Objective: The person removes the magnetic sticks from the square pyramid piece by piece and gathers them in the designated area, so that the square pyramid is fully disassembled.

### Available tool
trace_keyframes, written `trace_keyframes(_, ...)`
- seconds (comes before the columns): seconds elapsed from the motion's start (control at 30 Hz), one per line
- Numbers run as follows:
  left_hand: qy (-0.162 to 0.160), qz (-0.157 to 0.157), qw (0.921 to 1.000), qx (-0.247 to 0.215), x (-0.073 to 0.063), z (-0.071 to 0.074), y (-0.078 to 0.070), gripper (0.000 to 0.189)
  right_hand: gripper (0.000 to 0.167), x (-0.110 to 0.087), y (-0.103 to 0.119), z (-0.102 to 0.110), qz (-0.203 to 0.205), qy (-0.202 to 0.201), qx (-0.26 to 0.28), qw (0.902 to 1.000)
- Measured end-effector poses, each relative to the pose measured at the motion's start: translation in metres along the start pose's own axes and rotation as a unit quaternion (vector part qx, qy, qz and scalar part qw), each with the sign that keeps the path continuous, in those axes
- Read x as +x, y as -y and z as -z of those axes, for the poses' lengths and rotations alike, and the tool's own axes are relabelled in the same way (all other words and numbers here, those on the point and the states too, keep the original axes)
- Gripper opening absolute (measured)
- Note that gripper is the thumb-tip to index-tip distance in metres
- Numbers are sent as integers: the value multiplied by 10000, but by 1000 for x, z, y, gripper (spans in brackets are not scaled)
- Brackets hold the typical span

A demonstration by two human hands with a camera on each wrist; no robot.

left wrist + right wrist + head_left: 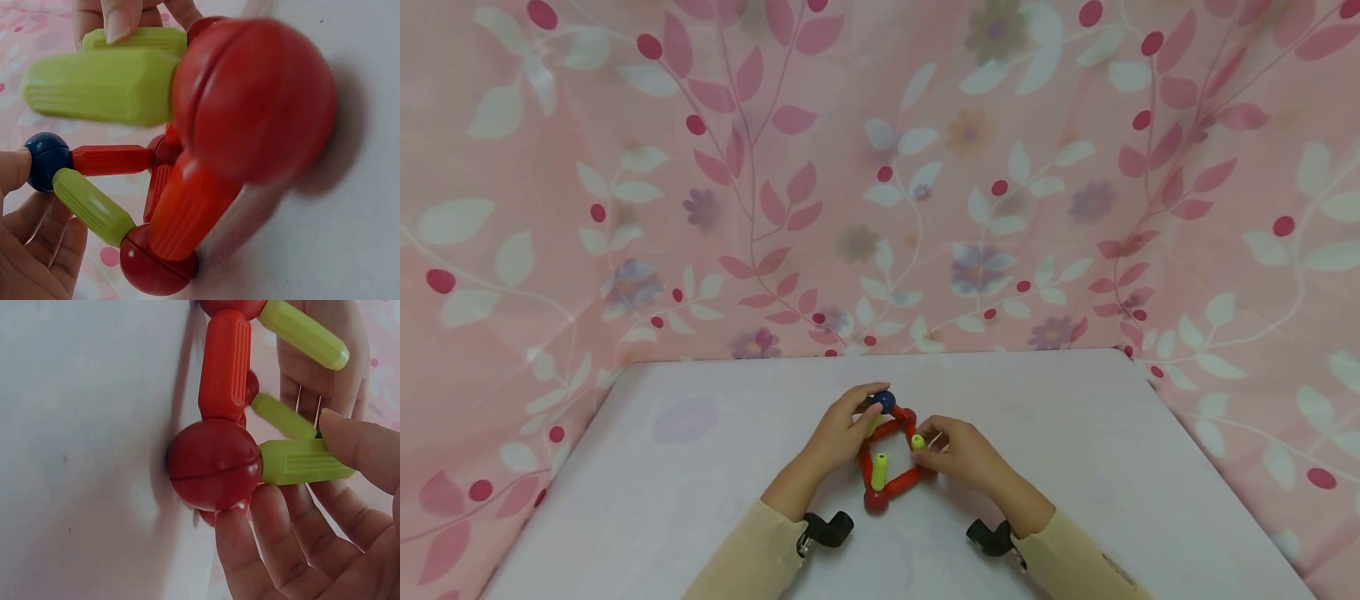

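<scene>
A magnetic building frame of red rods (902, 483) and red balls (876, 500) lies on the table in a rough square. From its front ball a yellow-green rod (880, 471) stands upright. My left hand (835, 433) pinches a blue ball (47, 161) between thumb and fingers at the far left corner. That ball joins a red rod (111, 160) and a slanting yellow-green rod (97, 209). At the right corner my right hand (966, 454) holds another upright yellow-green rod (306, 461), thumb on its upper end. Its fingertips lie by the red ball (215, 464) at the base.
The pieces stand on a white table (1060, 400). A pink flowered cloth (880, 208) hangs behind it and along both sides. Black wrist mounts (829, 529) stick out from the sleeves in front of the frame.
</scene>
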State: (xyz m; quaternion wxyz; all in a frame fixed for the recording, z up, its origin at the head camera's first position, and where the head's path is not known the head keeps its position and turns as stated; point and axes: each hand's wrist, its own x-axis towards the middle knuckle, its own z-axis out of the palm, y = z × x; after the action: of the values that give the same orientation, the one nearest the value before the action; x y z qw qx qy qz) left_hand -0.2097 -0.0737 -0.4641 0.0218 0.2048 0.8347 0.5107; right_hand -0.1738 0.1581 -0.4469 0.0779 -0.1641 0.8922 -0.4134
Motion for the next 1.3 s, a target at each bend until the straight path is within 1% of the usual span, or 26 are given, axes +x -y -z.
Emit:
trace_keyframes(0.17, 11, -122, 9999, 111, 0, -1, -3, 38, 17, -7, 2, 0, 61, 210, 39, 9998)
trace_keyframes(0.27, -8, -131, 9998, 166, 0, -1, -5, 39, 20, -8, 4, 3, -54, 186, 102, 9998)
trace_keyframes(0.33, -34, -120, 9997, 220, 1, -1, -6, 41, 27, -6, 5, 7, -114, 115, 185, 9997)
trace_keyframes(0.4, -85, -115, 9995, 285, 2, -2, -7, 43, 31, -1, 4, 11, -163, -9, 237, 9996)
trace_keyframes(0.5, -215, -156, 9989, 386, 4, -3, -8, 45, 25, 12, 2, 13, -149, -244, 233, 9993)
trace_keyframes(0.6, -362, -141, 9984, 422, 4, -5, -9, 43, 18, 26, 0, 10, -109, -437, 223, 9987)
trace_keyframes(0.67, -437, -86, 9980, 452, 4, -6, -10, 41, 20, 35, -3, 6, -36, -478, 281, 9985)
trace_keyframes(0.73, -464, -42, 9980, 427, 4, -8, -11, 40, 23, 42, -4, 3, 40, -425, 393, 9983)
trace_keyframes(0.83, -481, 2, 9980, 421, 3, -9, -10, 39, 24, 50, -8, -2, 184, -192, 453, 9986)
trace_keyframes(0.97, -469, 29, 9983, 351, 2, -9, -7, 38, 22, 56, -8, -7, 330, 152, 352, 9987)
trace_keyframes(1.03, -439, 13, 9985, 325, 2, -9, -6, 38, 20, 57, -7, -8, 335, 183, 249, 9990)
trace_keyframes(1.17, -368, -108, 9987, 346, 2, -9, -5, 38, 14, 56, -6, -10, 284, 63, 64, 9996)
trace_keyframes(1.3, -312, -128, 9988, 354, 2, -8, -5, 39, 16, 54, -5, -9, 276, 17, 5, 9996)
